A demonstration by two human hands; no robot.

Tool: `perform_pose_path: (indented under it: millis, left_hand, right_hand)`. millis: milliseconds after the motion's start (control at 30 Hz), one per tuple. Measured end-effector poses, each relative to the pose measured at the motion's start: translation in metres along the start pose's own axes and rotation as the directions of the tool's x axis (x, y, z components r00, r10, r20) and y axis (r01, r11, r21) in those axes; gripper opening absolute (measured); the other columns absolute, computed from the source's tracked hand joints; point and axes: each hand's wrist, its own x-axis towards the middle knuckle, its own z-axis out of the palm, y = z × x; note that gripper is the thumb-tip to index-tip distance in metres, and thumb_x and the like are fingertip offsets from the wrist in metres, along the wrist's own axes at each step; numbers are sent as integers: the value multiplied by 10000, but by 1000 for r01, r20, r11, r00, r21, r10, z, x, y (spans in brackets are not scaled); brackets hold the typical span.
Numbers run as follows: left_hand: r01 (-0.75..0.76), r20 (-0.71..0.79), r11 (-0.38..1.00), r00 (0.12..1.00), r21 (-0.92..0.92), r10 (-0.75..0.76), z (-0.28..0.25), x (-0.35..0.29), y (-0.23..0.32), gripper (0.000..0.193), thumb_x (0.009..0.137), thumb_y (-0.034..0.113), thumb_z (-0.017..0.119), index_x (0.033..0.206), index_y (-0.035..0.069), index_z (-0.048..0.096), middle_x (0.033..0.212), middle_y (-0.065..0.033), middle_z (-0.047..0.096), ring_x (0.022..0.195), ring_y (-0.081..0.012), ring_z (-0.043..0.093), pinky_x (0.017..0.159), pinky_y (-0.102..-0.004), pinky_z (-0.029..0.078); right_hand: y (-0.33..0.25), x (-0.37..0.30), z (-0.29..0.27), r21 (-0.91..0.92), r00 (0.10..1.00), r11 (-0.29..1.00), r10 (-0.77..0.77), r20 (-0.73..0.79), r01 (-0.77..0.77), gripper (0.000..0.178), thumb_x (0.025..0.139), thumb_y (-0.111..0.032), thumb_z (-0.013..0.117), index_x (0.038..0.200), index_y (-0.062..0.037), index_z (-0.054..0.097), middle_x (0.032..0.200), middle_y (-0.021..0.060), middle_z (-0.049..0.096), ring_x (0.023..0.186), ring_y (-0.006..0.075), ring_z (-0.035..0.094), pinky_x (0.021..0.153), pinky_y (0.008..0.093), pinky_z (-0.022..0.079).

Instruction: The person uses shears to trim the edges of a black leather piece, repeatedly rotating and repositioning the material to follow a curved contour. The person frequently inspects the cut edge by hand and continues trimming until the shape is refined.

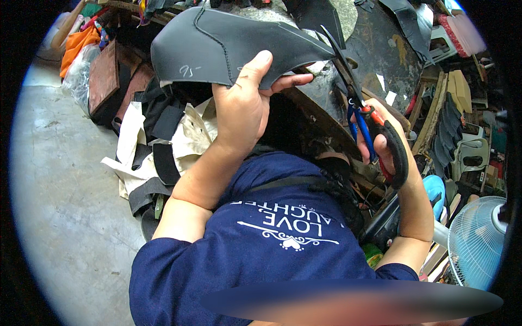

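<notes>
My left hand [246, 100] pinches a black leather shoe upper piece [187, 46], thumb on its face and fingers behind it. A stitched seam runs down the piece, and pale handwriting marks its lower left part. My right hand [389, 130] is closed round a pair of scissors [348, 79] with blue, red and black handles. The blades point up and away, at the narrow right end of the leather. Whether that end lies between the blades or just against them, I cannot tell.
Dark leather pieces [321, 16] lie on the worktable [389, 60] beyond my hands. Cream and black scraps [190, 133] are heaped beside my left forearm. A fan [476, 242] stands near my right elbow. Wooden boards [429, 117] and a pale plastic chair [470, 155] are farther right.
</notes>
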Motion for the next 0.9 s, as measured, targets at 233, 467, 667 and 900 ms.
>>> perform_pose_path:
  millis: [233,467,667,900]
  left_hand:
    - [-53,-5,999,999,5,53,4,-7,-8,254,952,13,460,1197,-2,524,1094,-160,624,979,-307,654,811,-531,594]
    - [-20,6,997,1000,71,19,-7,-11,-9,204,948,14,523,1148,-21,546,1079,-142,629,955,-251,650,824,-432,583]
    - [-13,-103,933,993,359,54,-25,-2,-1,281,822,23,694,1084,-9,598,1018,-72,657,876,-153,634,802,-273,493]
    - [-209,151,821,977,531,151,-22,-4,32,331,784,-17,699,1102,-24,606,1019,-79,671,921,-152,634,847,-294,496]
  right_hand:
    - [20,-9,10,194,1000,981,-5,-18,8,569,790,-498,673,1062,-34,487,626,-27,457,428,52,436,386,193,340]
    - [22,-1,-18,157,963,972,-136,-231,175,560,906,-500,585,1083,24,497,526,11,462,371,87,413,350,212,333]
    - [17,18,-63,-27,888,963,-258,-381,268,731,858,-675,543,1084,20,543,510,-19,464,360,59,404,332,189,315]
    - [22,10,-28,136,980,970,-195,-49,200,853,735,-773,600,1095,-4,522,532,-3,489,397,74,430,381,196,335]
